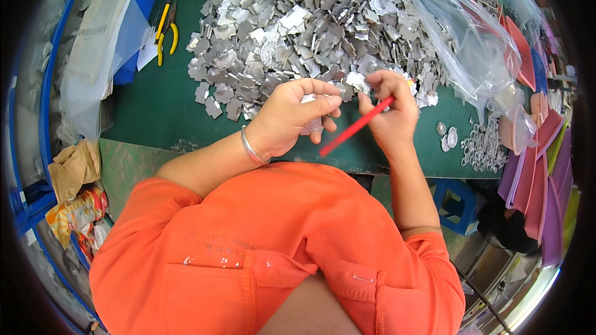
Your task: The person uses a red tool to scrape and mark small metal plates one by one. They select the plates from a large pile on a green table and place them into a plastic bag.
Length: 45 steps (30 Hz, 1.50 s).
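My left hand [285,111], with a silver bangle on its wrist, is curled around a small silvery metal piece [311,126] that shows below the thumb. In my right hand [396,108] a thin red stick [355,126] is held, slanting down to the left; its exact kind I cannot make out. Beside the right thumb and forefinger lies a crumpled silvery piece [357,82], and whether they touch it is unclear. Both hands are at the near edge of a large heap of flat grey metal pieces [310,31] on the green table [161,105].
Pliers with yellow handles [167,31] lie at the left. A clear plastic bag [469,43] rests on the heap's right side. Small metal rings [484,146] and a few silver discs [448,139] sit at the right edge. A blue stool [456,205] stands below the table.
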Motion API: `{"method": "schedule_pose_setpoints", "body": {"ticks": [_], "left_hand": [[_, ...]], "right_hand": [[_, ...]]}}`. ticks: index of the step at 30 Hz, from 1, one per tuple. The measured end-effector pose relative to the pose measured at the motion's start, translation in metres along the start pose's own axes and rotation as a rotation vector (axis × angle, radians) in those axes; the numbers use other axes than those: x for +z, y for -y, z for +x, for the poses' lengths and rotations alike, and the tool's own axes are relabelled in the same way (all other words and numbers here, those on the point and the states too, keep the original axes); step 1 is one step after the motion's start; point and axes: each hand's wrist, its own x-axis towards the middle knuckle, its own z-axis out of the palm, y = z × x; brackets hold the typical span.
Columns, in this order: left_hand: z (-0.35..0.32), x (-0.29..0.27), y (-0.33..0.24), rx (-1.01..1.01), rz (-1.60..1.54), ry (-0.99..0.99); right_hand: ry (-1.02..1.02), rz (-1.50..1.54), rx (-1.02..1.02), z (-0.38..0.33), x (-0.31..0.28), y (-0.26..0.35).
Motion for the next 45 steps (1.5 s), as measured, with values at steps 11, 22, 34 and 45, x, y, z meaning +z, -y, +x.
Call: {"method": "schedule_pose_setpoints", "body": {"ticks": [11, 22, 34, 45], "left_hand": [[-0.002, 0.001, 0.0, 0.053, 0.054, -0.006], [-0.004, 0.0, 0.001, 0.049, 0.014, 0.058], [-0.004, -0.002, 0.001, -0.031, 0.005, 0.048], [-0.013, 0.009, -0.013, 0.193, 0.425, 0.095]], "right_hand": [[0.022, 0.685, 0.334, -0.017, -0.007, 0.026], [0.023, 0.767, 0.38, -0.02, -0.008, 0.035], [0.017, 0.76, 0.364, -0.024, -0.006, 0.033], [0.202, -0.059, 0.306, -0.003, -0.026, 0.007]]}}
